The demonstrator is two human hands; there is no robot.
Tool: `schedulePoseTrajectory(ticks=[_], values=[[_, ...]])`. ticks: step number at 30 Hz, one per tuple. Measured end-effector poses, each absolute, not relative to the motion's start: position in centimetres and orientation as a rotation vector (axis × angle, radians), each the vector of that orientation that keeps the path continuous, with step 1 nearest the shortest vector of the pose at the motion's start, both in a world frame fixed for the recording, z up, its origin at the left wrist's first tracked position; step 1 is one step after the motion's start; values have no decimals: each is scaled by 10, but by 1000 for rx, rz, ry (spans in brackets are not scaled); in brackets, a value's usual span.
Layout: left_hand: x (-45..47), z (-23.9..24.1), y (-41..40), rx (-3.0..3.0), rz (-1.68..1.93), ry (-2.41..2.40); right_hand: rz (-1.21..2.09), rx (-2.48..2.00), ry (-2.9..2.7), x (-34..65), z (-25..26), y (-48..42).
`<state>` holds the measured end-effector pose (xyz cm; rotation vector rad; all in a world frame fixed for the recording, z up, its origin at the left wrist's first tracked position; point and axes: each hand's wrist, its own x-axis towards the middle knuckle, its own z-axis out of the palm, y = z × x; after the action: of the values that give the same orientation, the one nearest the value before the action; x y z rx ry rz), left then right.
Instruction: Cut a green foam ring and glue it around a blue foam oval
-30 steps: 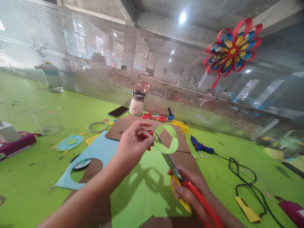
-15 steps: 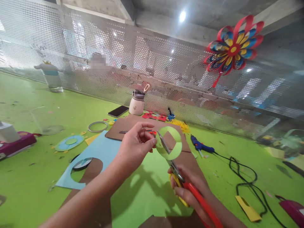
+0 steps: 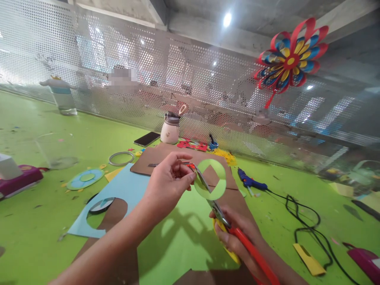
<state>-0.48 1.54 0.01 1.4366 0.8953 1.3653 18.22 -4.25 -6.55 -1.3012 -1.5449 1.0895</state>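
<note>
My left hand (image 3: 168, 185) pinches the left edge of a light green paper disc (image 3: 218, 190) with a diamond-shaped hole cut in its middle, holding it up above the table. My right hand (image 3: 237, 237) grips red-and-yellow scissors (image 3: 234, 233) whose metal blades (image 3: 204, 186) reach up into the disc's hole. Below both hands lie a green paper sheet (image 3: 181, 245), brown cardboard (image 3: 166, 156) and a light blue sheet (image 3: 124, 190) with a round hole.
On the green table (image 3: 35, 221) lie a blue glue gun (image 3: 251, 183) with a black cord (image 3: 305, 225), a white jug (image 3: 170, 130), a phone (image 3: 147, 139), a tape ring (image 3: 120, 158), paper rings (image 3: 84, 179) and scraps. A paper pinwheel (image 3: 289, 61) hangs on the perforated screen.
The disc has turned slightly in my left hand and the scissor blades have shifted inside its hole. Both hands stay in nearly the same place.
</note>
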Motion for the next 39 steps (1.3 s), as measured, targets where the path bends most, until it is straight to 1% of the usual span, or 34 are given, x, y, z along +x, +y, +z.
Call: schedulePoseTrajectory(ticks=[4,10,20,27,39], values=[[-5,0,15,1432,1369,889,1064,-1307,-1522,182,-69,-41],[-5,2,14,1410,1379,898,1109,-1321,-1464,180,-73,-41],[-7,0,17,1373,1366,899,1309,-1246,-1443,183,-65,-46],[-6,2,16,1321,1347,896,1221,-1249,-1524,182,-64,-48],[-4,2,13,1216,1343,865,1181,-1280,-1572,184,-63,-48]])
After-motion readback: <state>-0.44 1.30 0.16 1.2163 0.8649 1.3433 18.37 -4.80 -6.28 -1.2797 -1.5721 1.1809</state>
